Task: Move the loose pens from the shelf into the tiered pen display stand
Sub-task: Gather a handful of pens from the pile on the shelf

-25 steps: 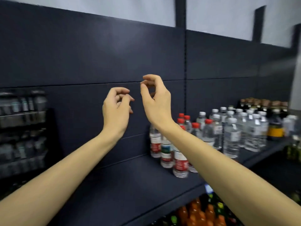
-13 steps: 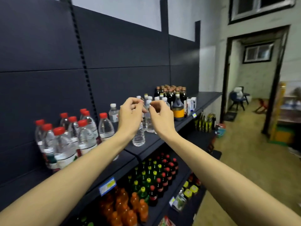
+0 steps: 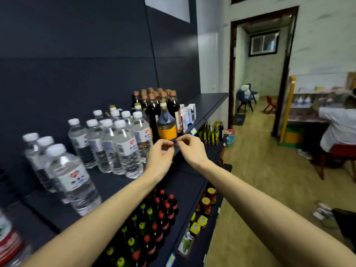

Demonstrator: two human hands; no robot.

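No pen and no tiered pen display stand is in view. My left hand (image 3: 159, 157) and my right hand (image 3: 190, 151) are raised side by side in front of the dark shelf (image 3: 107, 187). Their curled fingertips meet above the shelf's front edge. Thumb and forefinger of each hand are pinched together. A small dark speck shows where the fingertips meet. I cannot make out whether it is a held thing or the shelf behind.
Clear water bottles (image 3: 123, 147) stand on the shelf at left, dark sauce bottles (image 3: 154, 106) and small cartons (image 3: 187, 114) farther along. Soda bottles (image 3: 154, 224) fill the lower shelf. An open doorway (image 3: 260, 74) lies ahead. A person (image 3: 339, 128) sits at right.
My view has swung right along the shelf, from bare back panel to bottles and doorway. My hands have come together and dropped lower, fingertips now touching.
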